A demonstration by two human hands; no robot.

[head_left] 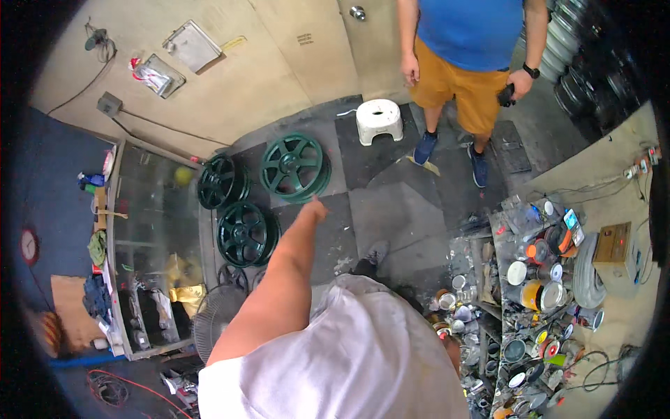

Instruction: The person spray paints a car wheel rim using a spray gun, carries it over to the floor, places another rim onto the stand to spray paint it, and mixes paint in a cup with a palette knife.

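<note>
My left hand [315, 209] is held out over the floor just below a green spoked wheel rim [289, 165], a finger extended toward it and the others loosely bent, holding nothing I can see. Two darker green rims, one at the rear [217, 181] and one nearer [241, 234], lie beside it. My right hand [450, 343] is mostly hidden behind my white shirt near the cluttered workbench; I cannot see what, if anything, it holds.
A person in a blue shirt [466, 31] stands at the back holding a dark object, beside a white step stool [377, 129]. A bench [527, 216] crowded with cans runs along the right. A glass cabinet [139, 209] and fan [209, 325] stand left.
</note>
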